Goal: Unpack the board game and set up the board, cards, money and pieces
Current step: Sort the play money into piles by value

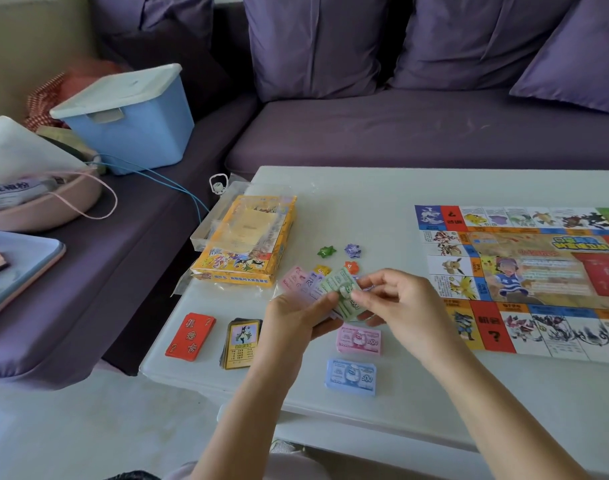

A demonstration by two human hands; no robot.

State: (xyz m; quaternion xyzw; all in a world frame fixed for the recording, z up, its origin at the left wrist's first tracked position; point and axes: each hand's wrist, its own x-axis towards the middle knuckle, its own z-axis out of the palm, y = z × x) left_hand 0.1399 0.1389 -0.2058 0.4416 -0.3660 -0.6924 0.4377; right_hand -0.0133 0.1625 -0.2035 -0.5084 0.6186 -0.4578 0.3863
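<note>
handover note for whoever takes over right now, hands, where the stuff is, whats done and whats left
Left grip holds a fan of mixed notes; right grip pinches a green note at the fan's top.
Done: board unfolded; red cards and picture cards stacked; four star pieces out; pink 1000 pile and blue 500 pile on the table.
Left: sort the held notes into piles. The box lies at the table's left edge.

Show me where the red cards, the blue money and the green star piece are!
red cards (190, 337): head view, middle of the top card's red face.
blue money (351, 376): head view, middle of the pile's top note.
green star piece (326, 251): head view, centre of the star's top.
</note>
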